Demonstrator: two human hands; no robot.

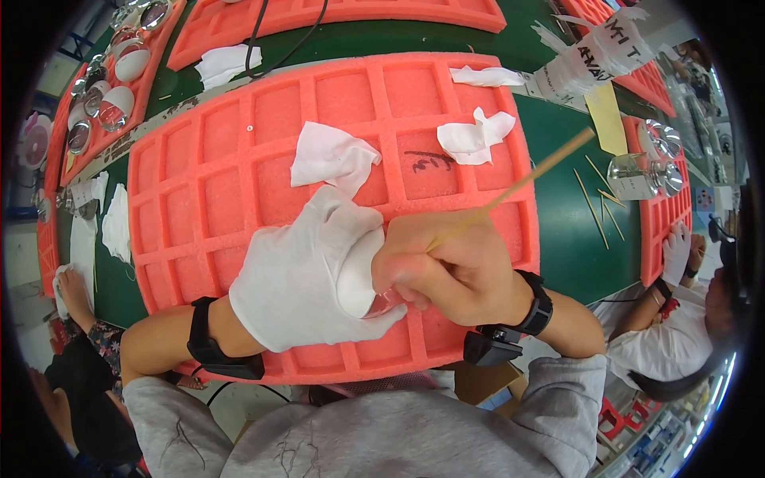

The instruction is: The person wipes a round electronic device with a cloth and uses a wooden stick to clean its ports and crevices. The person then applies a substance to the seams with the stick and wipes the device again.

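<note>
My left hand (307, 275), in a white glove, is closed around a smooth white rounded part (356, 275) held over the orange foam tray (207, 183). My bare right hand (450, 267) pinches a long thin wooden stick (518, 185) that slants up to the right. The stick's lower end is at the white part, hidden between my fingers. Both wrists wear black bands.
Crumpled white wipes (333, 155) (476, 135) lie on the tray. More orange trays with shiny round parts (115, 99) stand at the left and right on the green table (570, 231). Spare sticks (598, 199) lie at the right. Another person (677, 334) sits at the right.
</note>
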